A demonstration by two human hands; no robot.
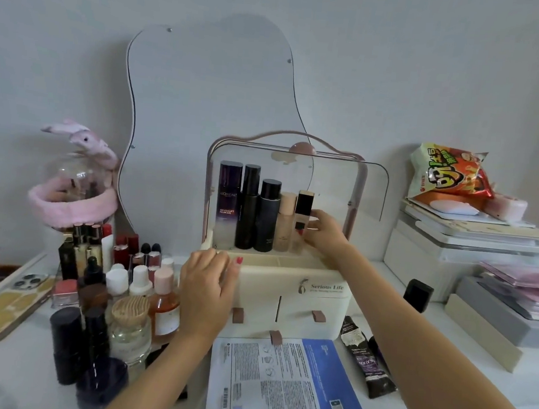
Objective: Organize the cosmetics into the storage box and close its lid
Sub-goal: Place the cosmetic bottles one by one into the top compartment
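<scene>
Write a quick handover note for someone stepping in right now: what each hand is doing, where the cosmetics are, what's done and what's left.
Right hand: gripping the gold-capped bottle, rightmost in the storage box top shelf.
Left hand: resting flat on the box's front left edge, holding nothing.
Done: five bottles stand in a row on the shelf.
Left: the bottle cluster left of the box, the dark tubes and sheet mask packet in front; then close the clear lid, which is open.

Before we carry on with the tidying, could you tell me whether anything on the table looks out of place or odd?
Nothing is spilled or broken. One oddity: a snack bag sits atop the white boxes at right, not a cosmetic. A dark tube lies flat beside the storage box, whose lid is open; many bottles crowd its left.
</scene>
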